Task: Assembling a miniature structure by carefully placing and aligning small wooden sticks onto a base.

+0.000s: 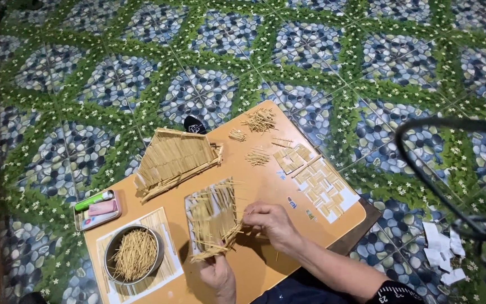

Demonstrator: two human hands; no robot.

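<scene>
A flat panel of glued wooden sticks (214, 217) lies tilted on the small tan table (265, 180). My left hand (219, 276) grips the panel's near bottom edge. My right hand (271, 220) pinches at the panel's right edge, fingers closed on thin sticks there. A finished roof-like stick piece (176, 160) rests further back on the table. A round metal bowl (134, 254) full of loose sticks stands at the front left.
A tin tray (98, 209) with a green tube and pink items sits at the left edge. Small stick piles (261, 120) and woven stick squares (322, 186) lie at the right. Patterned floor surrounds the table; white paper scraps (442, 250) lie at right. A black cable (451, 169) loops nearby.
</scene>
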